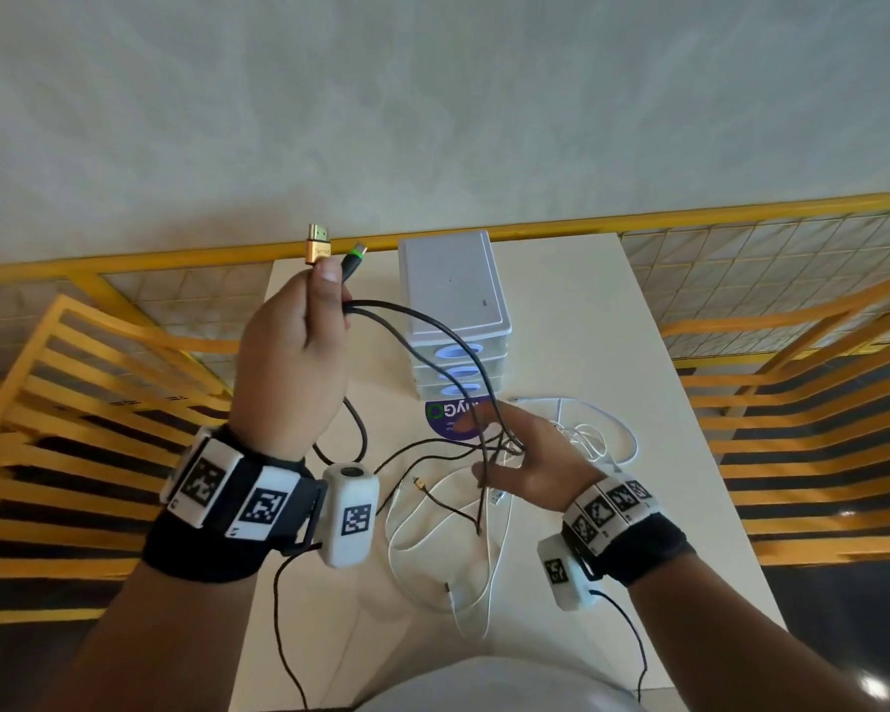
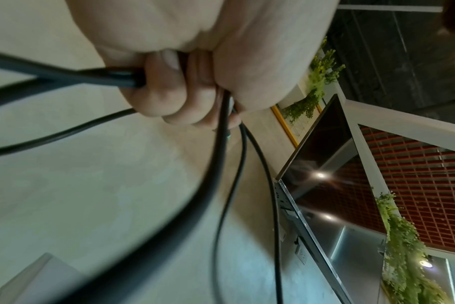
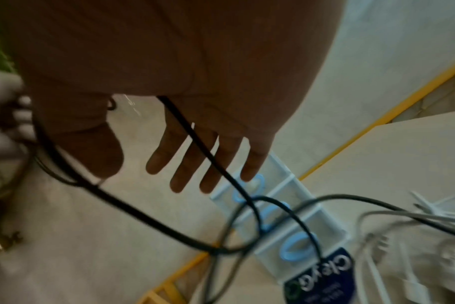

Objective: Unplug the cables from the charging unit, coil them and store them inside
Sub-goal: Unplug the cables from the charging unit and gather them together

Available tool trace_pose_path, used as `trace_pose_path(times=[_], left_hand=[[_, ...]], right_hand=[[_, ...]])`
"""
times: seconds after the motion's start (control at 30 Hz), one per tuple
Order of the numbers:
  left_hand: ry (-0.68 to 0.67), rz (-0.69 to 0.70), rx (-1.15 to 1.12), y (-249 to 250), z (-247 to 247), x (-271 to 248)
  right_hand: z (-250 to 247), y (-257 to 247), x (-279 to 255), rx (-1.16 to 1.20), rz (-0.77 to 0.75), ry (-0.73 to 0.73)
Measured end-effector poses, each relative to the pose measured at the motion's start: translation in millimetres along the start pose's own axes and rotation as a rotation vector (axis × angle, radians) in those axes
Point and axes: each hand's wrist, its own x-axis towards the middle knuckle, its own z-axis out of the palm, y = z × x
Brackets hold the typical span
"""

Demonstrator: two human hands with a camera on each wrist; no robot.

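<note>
My left hand [image 1: 294, 362] is raised over the table's left side and grips a bundle of black cables [image 1: 432, 326]. A gold plug [image 1: 318, 244] and a green-ringed plug [image 1: 355, 254] stick up above its thumb. In the left wrist view its curled fingers [image 2: 174, 98] clamp the black cables [image 2: 213, 185]. These cables hang down to my right hand [image 1: 530, 454], which is lower, with straight spread fingers [image 3: 195, 160]. One black cable [image 3: 143, 214] runs across its palm. The white three-drawer unit [image 1: 453, 300] stands behind, drawers closed.
White cables [image 1: 592, 434] lie loose on the pale table [image 1: 664, 382] right of the unit, and more white loops [image 1: 432, 557] lie near me. A dark round sticker [image 1: 445, 418] sits before the drawers. Yellow slatted frames [image 1: 73, 403] flank the table, and a yellow mesh fence [image 1: 741, 249] backs it.
</note>
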Motion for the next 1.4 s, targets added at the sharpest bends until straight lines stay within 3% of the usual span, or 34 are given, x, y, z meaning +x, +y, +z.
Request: trace_pose_path(times=[0.13,0.23,0.37,0.53,0.63,0.7,0.8,0.87,0.97,1.1,1.27,1.4], left_hand=[[0.012,0.000,0.016,-2.0,4.4,3.9],[0.115,-0.070,0.049,-11.4,-7.2,18.9],[0.344,-0.292,-0.333,-25.0,-30.5,38.5],[0.387,-0.359,-0.562,-15.9,-24.1,36.2],[0.480,-0.427,-0.667,-31.4,-39.8,48.2],[0.455,-0.444,-0.713,-50.8,-61.1,61.8],[0.381,-0.406,-0.554,-54.6,-67.6,61.8],[0.411,-0.400,-0.484,-45.0,-57.1,53.2],[0.439,-0.425,-0.505,-45.3,-50.9,48.1],[0.452,-0.449,-0.518,-62.5,-55.4,54.1],[0.456,-0.427,-0.353,-72.4,-51.0,47.8],[0.500,-0.374,-0.241,-67.2,-45.6,42.1]], right_hand=[[-9.4,-34.8,2.1,0.474,0.017,-0.227],[-12.9,-39.4,0.6,0.680,0.097,-0.136],[-6.1,-8.5,-5.6,0.363,0.116,-0.018],[16.9,28.1,-4.3,-0.064,0.139,0.067],[19.0,51.6,-13.2,-0.152,0.119,0.084],[16.4,67.2,-24.9,-0.183,0.091,0.112],[10.5,74.1,-37.0,-0.144,0.160,0.093],[7.7,77.8,-38.3,-0.114,0.173,0.106],[1.1,84.2,-40.6,-0.179,0.192,0.121],[-9.2,84.7,-46.5,-0.093,0.369,0.120],[-17.7,74.0,-48.5,-0.024,0.284,0.162],[-25.9,62.2,-56.5,0.277,0.322,0.149]])
